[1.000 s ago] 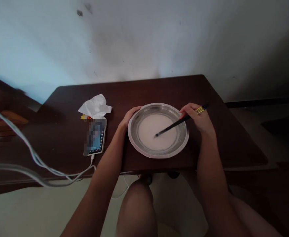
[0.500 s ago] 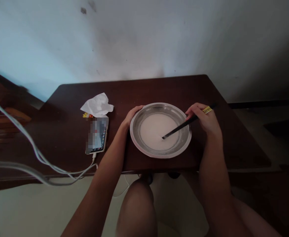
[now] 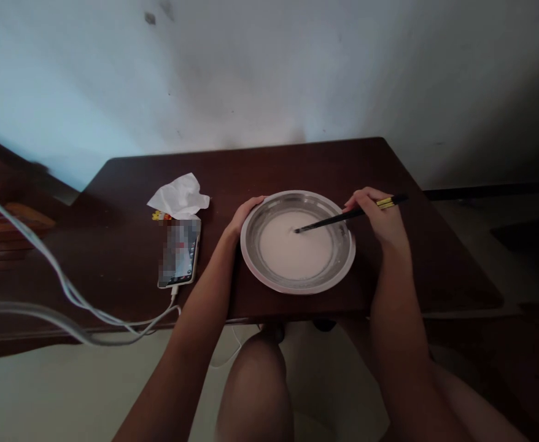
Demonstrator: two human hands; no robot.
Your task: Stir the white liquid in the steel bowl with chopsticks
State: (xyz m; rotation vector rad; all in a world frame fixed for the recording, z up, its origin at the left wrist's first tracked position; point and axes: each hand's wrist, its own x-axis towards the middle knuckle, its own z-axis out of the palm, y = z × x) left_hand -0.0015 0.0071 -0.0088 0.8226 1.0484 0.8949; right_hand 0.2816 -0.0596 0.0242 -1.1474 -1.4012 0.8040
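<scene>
A wide metal bowl stands near the front edge of the table, with a milky white liquid in it. Its left rim is in the grip of my left hand, whose fingers curl around the far side. My right hand, to the right of the bowl, is closed around black chopsticks with gold bands near the top. They slant down to the left over the rim, and their tips dip into the liquid just above its middle.
Left of the bowl, a phone lies on the dark wooden table, plugged into a white cable that runs off left. Behind it are a crumpled white tissue and a small yellow-and-orange item. A wall stands behind the table.
The chopstick tips have moved away from me and slightly left through the liquid, and the chopsticks lie flatter. My left hand keeps its place on the bowl.
</scene>
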